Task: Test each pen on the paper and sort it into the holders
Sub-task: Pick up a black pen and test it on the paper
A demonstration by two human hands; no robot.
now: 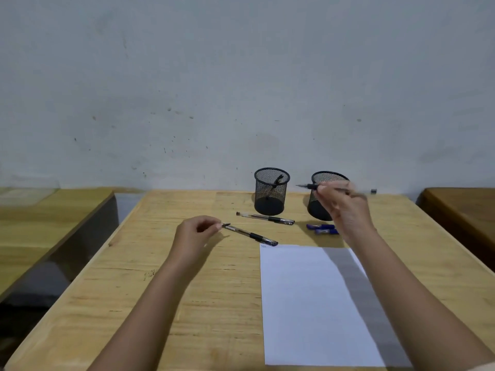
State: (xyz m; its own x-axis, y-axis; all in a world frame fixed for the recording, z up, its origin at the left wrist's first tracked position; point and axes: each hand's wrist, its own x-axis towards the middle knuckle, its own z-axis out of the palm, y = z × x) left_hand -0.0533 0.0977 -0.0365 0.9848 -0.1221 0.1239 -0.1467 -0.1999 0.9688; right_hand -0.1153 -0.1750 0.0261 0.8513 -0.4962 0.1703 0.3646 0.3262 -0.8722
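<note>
My right hand [345, 207] is raised in front of the right mesh holder [325, 180] and grips an uncapped black pen [310, 186], tip pointing left. My left hand [195, 236] pinches the back end of a capped black pen [251, 235] that lies on the wooden table just above the white paper [308, 303]. Another capped black pen [265, 218] lies in front of the left mesh holder [271, 191], which has one pen inside. Two blue pen caps or short pens [322, 228] lie near the right holder's base. A small scribble marks the paper's top left corner.
The table [160, 290] stands against a grey wall. A lower wooden bench [40, 223] is at the left and another wooden surface [463, 210] at the right. A small dark object [374, 191] sits at the table's back edge.
</note>
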